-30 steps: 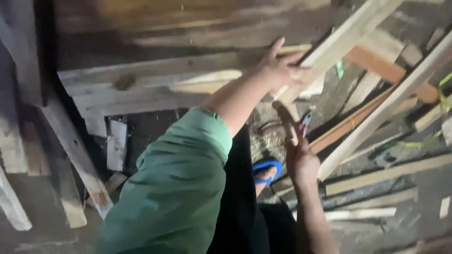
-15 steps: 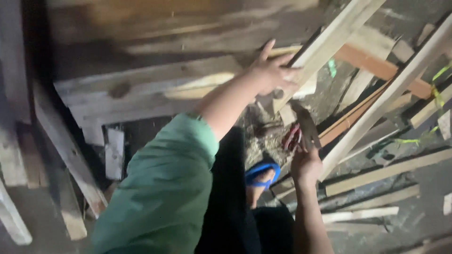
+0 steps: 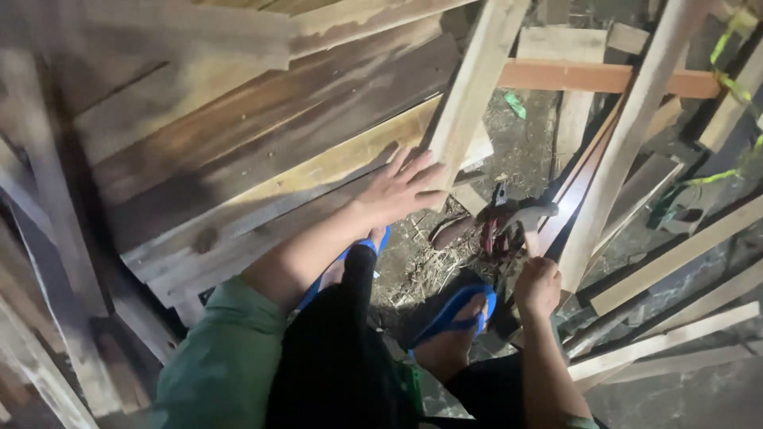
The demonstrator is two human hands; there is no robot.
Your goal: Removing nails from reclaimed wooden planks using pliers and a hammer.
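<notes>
My left hand (image 3: pixel 405 189) lies fingers spread on an upright-leaning plank (image 3: pixel 469 87) — my right hand (image 3: pixel 538 284) grips a hammer (image 3: pixel 520 218), head up, amid scattered laths (image 3: pixel 675 258).

Left hand (image 3: pixel 401 189) rests on plank (image 3: pixel 469 95); right hand (image 3: pixel 538 284) perhaps grips hammer (image 3: pixel 520 218) rightward.

hemmed in by stacked planks (image 3: pixel 262 151) leftward, leaning slats (image 3: pixel 628 143) rightward; open only over littered ground (image 3: pixel 524 151) between them.
</notes>
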